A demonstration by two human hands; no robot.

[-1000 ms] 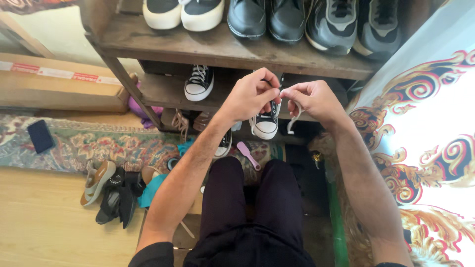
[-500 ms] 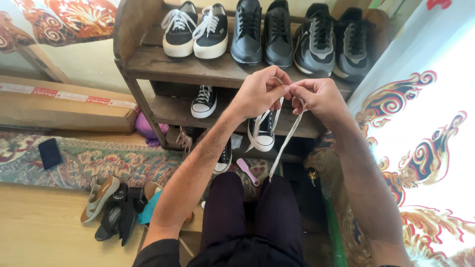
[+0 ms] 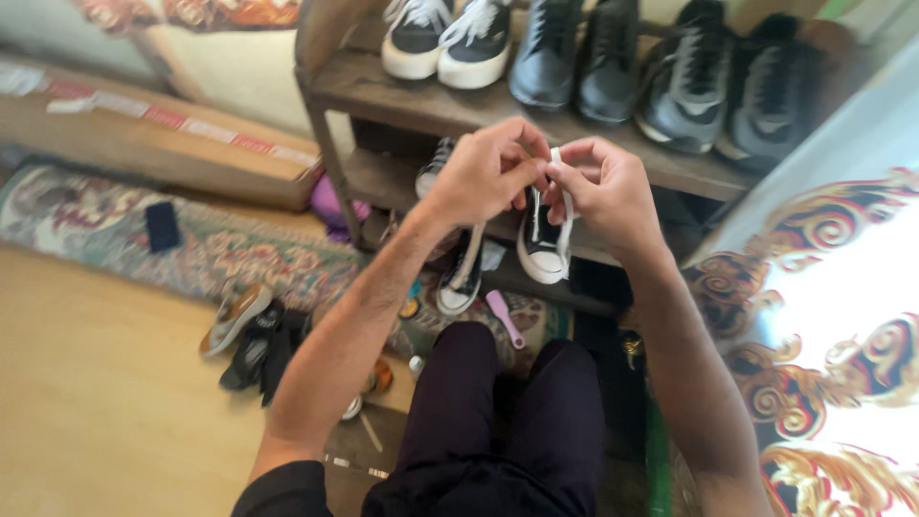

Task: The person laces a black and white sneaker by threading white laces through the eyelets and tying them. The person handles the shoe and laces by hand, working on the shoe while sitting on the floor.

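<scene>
My left hand (image 3: 490, 170) and my right hand (image 3: 605, 187) meet in front of a wooden shoe rack (image 3: 421, 105), both pinching a white shoelace (image 3: 565, 196). The lace runs down to a black sneaker with a white toe cap (image 3: 541, 244) on the rack's middle shelf, just below my fingers. Part of the lace is hidden inside my hands. My knees in dark trousers (image 3: 498, 402) are below.
The top shelf holds a black-and-white sneaker pair (image 3: 445, 38) and several dark shoes (image 3: 670, 77). Another sneaker (image 3: 459, 278) and a pink brush (image 3: 504, 319) lie low down. Loose shoes (image 3: 251, 337) sit on the floor left, by a patterned rug (image 3: 115, 230) and a cardboard box (image 3: 163, 144).
Both hands have lifted and drawn close together, taking up the lace that hung long half a second ago. The camera view has tilted up and shifted.
</scene>
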